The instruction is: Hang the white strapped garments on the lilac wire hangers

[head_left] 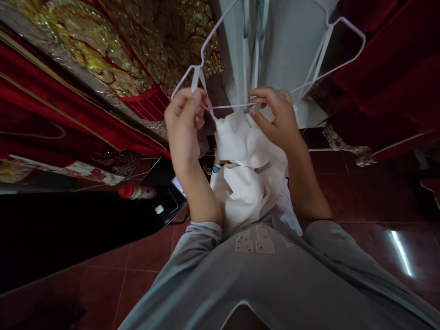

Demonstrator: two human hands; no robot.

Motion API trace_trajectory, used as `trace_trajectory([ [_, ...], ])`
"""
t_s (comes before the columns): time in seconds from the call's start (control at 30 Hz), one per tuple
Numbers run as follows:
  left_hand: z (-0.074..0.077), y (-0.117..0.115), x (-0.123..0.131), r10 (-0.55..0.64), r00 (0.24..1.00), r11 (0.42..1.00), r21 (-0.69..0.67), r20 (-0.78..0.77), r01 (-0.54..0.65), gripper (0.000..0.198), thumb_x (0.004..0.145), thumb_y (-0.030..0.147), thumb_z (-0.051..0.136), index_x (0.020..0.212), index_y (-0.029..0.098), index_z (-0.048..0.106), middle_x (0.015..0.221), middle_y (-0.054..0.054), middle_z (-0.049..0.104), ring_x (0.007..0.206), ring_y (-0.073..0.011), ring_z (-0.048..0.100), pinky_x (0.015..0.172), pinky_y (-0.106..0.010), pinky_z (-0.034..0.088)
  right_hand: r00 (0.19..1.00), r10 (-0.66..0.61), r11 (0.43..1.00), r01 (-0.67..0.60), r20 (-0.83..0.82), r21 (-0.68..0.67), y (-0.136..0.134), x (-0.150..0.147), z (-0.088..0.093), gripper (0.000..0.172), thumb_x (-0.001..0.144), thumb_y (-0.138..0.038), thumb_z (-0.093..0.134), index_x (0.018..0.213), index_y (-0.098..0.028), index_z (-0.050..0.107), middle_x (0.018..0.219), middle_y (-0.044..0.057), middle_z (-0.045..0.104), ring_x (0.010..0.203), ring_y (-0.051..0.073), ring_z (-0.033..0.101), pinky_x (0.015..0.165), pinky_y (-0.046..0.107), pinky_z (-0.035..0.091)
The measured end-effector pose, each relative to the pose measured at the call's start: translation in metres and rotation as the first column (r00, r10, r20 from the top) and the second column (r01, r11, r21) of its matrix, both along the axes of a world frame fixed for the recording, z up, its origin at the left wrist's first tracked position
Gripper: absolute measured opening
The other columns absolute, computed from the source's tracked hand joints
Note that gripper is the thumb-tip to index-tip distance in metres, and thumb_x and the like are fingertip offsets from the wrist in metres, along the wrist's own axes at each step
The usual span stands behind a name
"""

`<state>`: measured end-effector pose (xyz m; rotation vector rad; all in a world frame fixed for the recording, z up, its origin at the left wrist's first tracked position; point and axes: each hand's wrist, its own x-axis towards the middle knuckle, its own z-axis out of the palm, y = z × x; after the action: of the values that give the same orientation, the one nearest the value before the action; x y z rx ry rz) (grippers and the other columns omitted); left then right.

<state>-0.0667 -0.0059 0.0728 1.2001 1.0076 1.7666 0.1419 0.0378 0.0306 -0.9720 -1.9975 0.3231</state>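
Note:
A thin pale pink hanger (227, 107) spans the upper middle, its bottom bar running between my two hands. My left hand (185, 112) is closed on a white strap (195, 79) at the hanger's left end. My right hand (275, 114) has its thumb and fingers round the hanger's bar, close together. White cloth (252, 183) hangs bunched below the bar, between my forearms, and reaches down to my grey shirt. Another strap (319, 57) loops over the hanger's right shoulder.
Red and gold sequined garments (137, 46) hang at the left, dark red cloth (398, 68) at the right. A black table (85, 229) at the lower left bears a red-capped bottle (137, 192), a white case (159, 209) and a phone (170, 201).

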Motion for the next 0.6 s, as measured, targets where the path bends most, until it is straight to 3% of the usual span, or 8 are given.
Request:
trace_trajectory([
  [0.1,0.032,0.006,-0.007,-0.136,0.966,0.985,-0.071,0.221,0.155,0.050,0.112,0.024,0.028,0.092,0.017,0.072,0.096,-0.007,0.067,0.051,-0.0158,0.045,0.036,-0.027,0.030,1.000,0.010,1.000,-0.010,0.007,0.019,0.000,0.000,-0.001,0.031,0.092,-0.046,0.047,0.119,-0.035,0.057,0.115,-0.002,0.066,0.104,0.025,0.059,0.105,0.054,0.041],
  [0.2,0.043,0.009,-0.017,-0.169,0.930,0.981,-0.039,0.327,0.192,0.072,0.113,0.031,0.004,0.093,0.013,0.071,0.116,-0.006,0.066,0.049,-0.0125,0.040,0.035,-0.023,0.032,1.000,0.009,1.000,-0.010,0.014,0.027,-0.001,-0.002,-0.004,0.028,0.093,-0.045,0.049,0.113,-0.030,0.061,0.112,0.001,0.067,0.105,0.023,0.058,0.106,0.050,0.040],
  [0.3,0.024,0.011,-0.028,0.051,0.954,0.996,0.052,0.297,-0.069,0.048,0.113,0.024,0.022,0.100,0.017,0.067,0.126,-0.003,0.064,0.055,-0.0115,0.049,0.038,-0.022,0.036,1.000,-0.006,1.000,0.006,0.017,0.025,-0.001,-0.004,-0.008,0.027,0.093,-0.043,0.051,0.114,-0.030,0.060,0.112,0.002,0.066,0.106,0.023,0.058,0.106,0.049,0.040],
  [0.37,0.001,0.011,-0.030,0.280,0.927,0.950,0.069,0.250,-0.306,0.020,0.106,0.020,0.043,0.106,0.022,0.064,0.127,-0.002,0.063,0.061,-0.0130,0.057,0.039,-0.022,0.036,1.000,-0.009,1.000,0.008,0.016,0.028,-0.001,-0.004,-0.010,0.026,0.093,-0.042,0.051,0.114,-0.030,0.060,0.112,0.002,0.066,0.106,0.023,0.057,0.107,0.049,0.039],
  [0.4,-0.010,0.011,-0.029,0.345,0.914,0.933,0.029,0.215,-0.359,0.015,0.101,0.019,0.049,0.107,0.024,0.062,0.127,-0.003,0.064,0.065,-0.0141,0.061,0.039,-0.023,0.036,1.000,-0.007,1.000,0.006,0.013,0.029,0.000,-0.004,-0.011,0.026,0.093,-0.042,0.051,0.114,-0.029,0.060,0.112,0.002,0.066,0.106,0.023,0.057,0.107,0.049,0.038],
  [0.47,-0.029,0.011,-0.019,0.348,0.927,0.937,-0.073,0.138,-0.341,0.013,0.097,0.020,0.053,0.106,0.026,0.060,0.119,-0.004,0.067,0.065,-0.0154,0.063,0.041,-0.023,0.035,1.000,-0.002,1.000,0.002,0.003,0.025,0.000,-0.006,-0.011,0.025,0.094,-0.042,0.050,0.113,-0.029,0.060,0.111,0.002,0.066,0.106,0.023,0.057,0.107,0.049,0.038],
  [0.53,-0.041,0.011,-0.002,0.183,0.978,0.978,-0.118,0.099,-0.171,0.012,0.098,0.024,0.052,0.106,0.027,0.061,0.110,-0.004,0.071,0.061,-0.0163,0.061,0.042,-0.026,0.035,1.000,-0.011,1.000,0.011,0.000,0.018,-0.001,-0.008,-0.010,0.025,0.094,-0.043,0.049,0.112,-0.029,0.060,0.109,0.002,0.066,0.105,0.022,0.057,0.107,0.049,0.038],
  [0.6,-0.049,0.014,0.019,0.020,0.992,0.999,-0.046,0.124,-0.014,0.013,0.102,0.032,0.051,0.106,0.028,0.063,0.110,-0.005,0.071,0.061,-0.0184,0.059,0.045,-0.030,0.036,0.999,-0.039,0.999,0.039,0.006,0.011,-0.003,-0.011,-0.009,0.026,0.094,-0.044,0.048,0.112,-0.029,0.059,0.110,0.002,0.066,0.105,0.022,0.056,0.108,0.050,0.038],
])
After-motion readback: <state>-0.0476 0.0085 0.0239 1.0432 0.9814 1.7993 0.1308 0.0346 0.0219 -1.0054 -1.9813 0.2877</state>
